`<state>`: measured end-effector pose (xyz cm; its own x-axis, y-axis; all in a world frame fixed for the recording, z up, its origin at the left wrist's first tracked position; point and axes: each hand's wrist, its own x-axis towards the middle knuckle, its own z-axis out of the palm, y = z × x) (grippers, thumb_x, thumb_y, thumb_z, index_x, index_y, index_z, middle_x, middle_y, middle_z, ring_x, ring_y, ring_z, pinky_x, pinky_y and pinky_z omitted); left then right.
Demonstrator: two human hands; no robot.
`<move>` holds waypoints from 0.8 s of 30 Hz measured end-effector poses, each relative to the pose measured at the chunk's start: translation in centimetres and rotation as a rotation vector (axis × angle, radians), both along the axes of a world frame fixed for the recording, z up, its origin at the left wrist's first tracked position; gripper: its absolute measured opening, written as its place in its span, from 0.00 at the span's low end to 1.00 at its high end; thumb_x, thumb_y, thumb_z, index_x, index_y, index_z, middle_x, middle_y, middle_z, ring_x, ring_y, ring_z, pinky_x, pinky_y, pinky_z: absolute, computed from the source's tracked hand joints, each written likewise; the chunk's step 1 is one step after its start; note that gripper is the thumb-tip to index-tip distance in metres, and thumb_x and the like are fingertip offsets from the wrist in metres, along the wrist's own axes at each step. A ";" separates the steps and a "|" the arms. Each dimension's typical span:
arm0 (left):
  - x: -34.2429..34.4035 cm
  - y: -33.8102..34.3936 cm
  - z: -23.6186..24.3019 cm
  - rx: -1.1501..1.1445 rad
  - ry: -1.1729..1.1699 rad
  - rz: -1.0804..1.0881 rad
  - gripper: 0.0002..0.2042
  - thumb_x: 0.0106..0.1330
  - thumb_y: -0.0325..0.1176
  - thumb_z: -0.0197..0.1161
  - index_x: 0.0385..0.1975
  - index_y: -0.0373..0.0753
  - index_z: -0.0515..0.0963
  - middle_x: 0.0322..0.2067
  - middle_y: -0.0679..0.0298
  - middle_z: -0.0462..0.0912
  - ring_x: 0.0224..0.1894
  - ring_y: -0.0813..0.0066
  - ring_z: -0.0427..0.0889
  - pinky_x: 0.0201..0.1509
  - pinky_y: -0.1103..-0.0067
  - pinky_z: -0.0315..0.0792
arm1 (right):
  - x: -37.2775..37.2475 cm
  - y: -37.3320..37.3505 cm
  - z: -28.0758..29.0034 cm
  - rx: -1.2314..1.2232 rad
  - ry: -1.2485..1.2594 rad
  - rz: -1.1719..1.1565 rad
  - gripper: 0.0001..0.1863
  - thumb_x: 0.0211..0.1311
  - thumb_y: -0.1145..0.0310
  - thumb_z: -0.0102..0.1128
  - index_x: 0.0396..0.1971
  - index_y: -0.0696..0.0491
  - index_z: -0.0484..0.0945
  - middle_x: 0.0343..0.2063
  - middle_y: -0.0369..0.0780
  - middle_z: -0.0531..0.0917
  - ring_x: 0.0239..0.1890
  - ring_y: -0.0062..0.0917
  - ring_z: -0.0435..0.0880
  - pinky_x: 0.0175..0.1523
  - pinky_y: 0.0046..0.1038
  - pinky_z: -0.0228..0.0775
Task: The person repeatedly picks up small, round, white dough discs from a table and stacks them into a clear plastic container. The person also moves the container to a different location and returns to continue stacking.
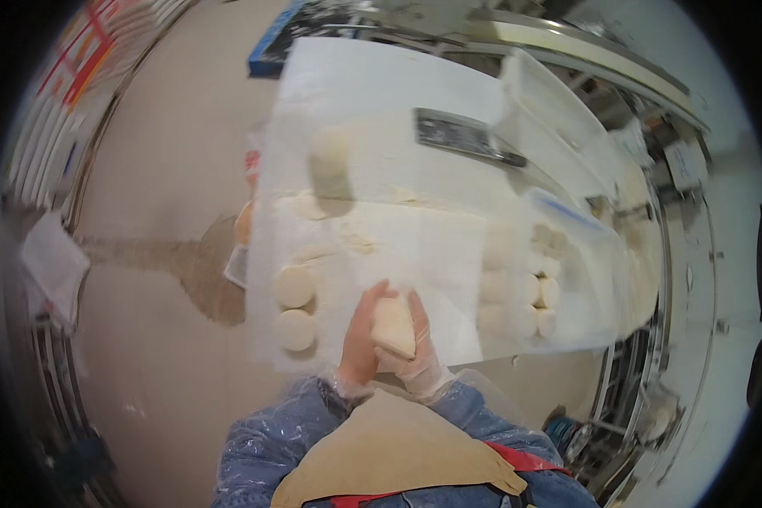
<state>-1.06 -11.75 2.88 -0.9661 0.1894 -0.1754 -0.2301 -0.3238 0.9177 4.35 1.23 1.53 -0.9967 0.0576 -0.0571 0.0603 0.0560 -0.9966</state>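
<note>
My left hand [357, 343] and my right hand [422, 360], in thin clear gloves, are closed round a pale, dough-like piece [393, 326] with a flattened face, low in the middle over the white work sheet [440, 296]. Left of my hands lie two round pale discs [296, 287] [297, 330]. Another pale rounded piece [330, 152], blurred, stands farther back. To the right, a translucent container [593, 245] has several pale pieces [543, 292] in it. Loose powder is scattered on the sheet.
A dark flat tool [453, 131] lies at the back beside a white tray [559, 110]. A blue-edged dark board [271, 55] is at the top. Metal rails [694, 118] run along the right, stacked white panels [51, 127] at the left, with a white cloth [52, 258].
</note>
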 end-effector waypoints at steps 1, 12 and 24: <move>0.6 1.2 1.3 -0.056 0.103 -0.064 0.21 0.69 0.37 0.41 0.60 0.34 0.58 0.51 0.57 0.69 0.52 0.70 0.68 0.57 0.77 0.61 | 0.0 1.3 1.4 -0.057 -0.028 -0.001 0.48 0.45 0.68 0.69 0.63 0.57 0.47 0.55 0.44 0.65 0.58 0.28 0.63 0.60 0.30 0.58; 1.5 19.5 3.6 -0.485 0.223 -0.211 0.33 0.58 0.27 0.53 0.62 0.32 0.48 0.62 0.51 0.51 0.64 0.59 0.52 0.65 0.69 0.47 | 1.2 41.3 8.2 -0.001 -0.594 -0.273 0.35 0.48 0.68 0.66 0.57 0.56 0.61 0.47 0.40 0.74 0.48 0.27 0.74 0.53 0.28 0.68; 1.9 21.4 2.8 -0.566 0.282 -0.159 0.32 0.57 0.26 0.55 0.62 0.31 0.49 0.59 0.49 0.55 0.62 0.57 0.55 0.65 0.69 0.48 | 1.1 45.3 0.5 0.274 -0.972 0.540 0.39 0.37 0.67 0.70 0.56 0.52 0.65 0.46 0.42 0.75 0.49 0.30 0.72 0.55 0.31 0.64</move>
<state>0.81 9.64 5.64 -0.9576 0.2862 -0.0336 0.0395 0.2459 0.9685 5.45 46.51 2.02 -0.4361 -0.2353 -0.8686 0.7006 0.5170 -0.4918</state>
